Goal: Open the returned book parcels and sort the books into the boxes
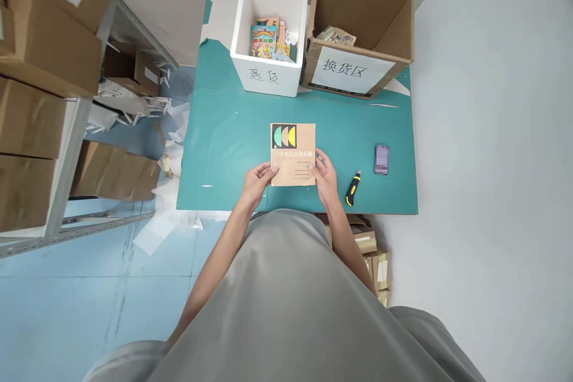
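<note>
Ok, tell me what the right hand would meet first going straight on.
The right hand would meet the book it holds; past that, probably the white box, though depth is unclear.

Brown cardboard box, matt; white bin, smooth, perhaps foam; tan book cover, matt paper.

the tan book is closed, cover up, with green, tan and yellow shapes at its far left corner, above the green table.
</note>
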### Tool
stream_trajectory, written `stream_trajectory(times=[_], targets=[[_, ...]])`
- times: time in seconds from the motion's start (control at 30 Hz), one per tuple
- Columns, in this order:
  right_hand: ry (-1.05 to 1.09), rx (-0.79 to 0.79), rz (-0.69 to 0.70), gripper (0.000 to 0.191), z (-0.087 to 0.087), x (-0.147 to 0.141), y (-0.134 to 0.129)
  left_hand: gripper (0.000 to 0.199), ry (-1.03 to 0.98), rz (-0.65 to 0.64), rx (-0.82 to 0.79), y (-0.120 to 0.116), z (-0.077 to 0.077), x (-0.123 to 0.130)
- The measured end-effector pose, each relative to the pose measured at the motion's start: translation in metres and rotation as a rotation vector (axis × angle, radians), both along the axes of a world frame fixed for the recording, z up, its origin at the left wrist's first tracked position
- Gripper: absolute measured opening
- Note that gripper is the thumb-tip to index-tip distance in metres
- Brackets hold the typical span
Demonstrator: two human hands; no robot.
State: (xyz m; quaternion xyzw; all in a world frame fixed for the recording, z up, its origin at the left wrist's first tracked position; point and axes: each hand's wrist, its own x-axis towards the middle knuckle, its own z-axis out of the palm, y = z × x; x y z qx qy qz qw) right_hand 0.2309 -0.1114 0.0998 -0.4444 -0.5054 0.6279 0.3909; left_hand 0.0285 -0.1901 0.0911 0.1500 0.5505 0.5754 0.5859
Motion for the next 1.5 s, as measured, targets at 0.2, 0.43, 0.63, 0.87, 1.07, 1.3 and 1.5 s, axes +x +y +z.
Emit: stream_trajectory(times=[0.2, 0.43, 0.63, 0.87, 1.07, 1.3, 1.5], targets=[[-0.209, 0.16, -0.074, 0.067, 0.015, -0.008, -0.003, 0.055, 0.134, 0.066, 0.053, 0.0, 0.005, -0.003], [-0.176, 0.111, -0.024, 0.084, 0.035, -0.05, -0.032, 0.047, 0.43, -0.028, 0.1, -0.004, 0.027, 0.026], [-0.05, 0.066, -0.158, 0.052, 0.035, -0.05, -0.028, 0.04, 0.493, -0.151, 0.266, -0.007, 0.042, 0.032], [0.129, -0.077, -0.145, 0.052, 0.038, -0.025, -0.027, 0.064, 0.321, -0.023, 0.012, -0.003, 0.018, -0.019], [0.134, -0.128, -0.164, 0.056, 0.032, -0.028, -0.031, 0.057, 0.03, -0.113, 0.012, -0.007, 0.018, -0.018], [0.047, -0.092, -0.149, 0.063, 0.018, -0.03, -0.027, 0.06, 0.083, -0.03, 0.009, -0.01, 0.022, -0.021], [-0.083, -0.013, -0.137, 0.063, 0.016, -0.031, -0.033, 0.059, 0.189, 0.073, 0.048, -0.006, 0.024, -0.018]])
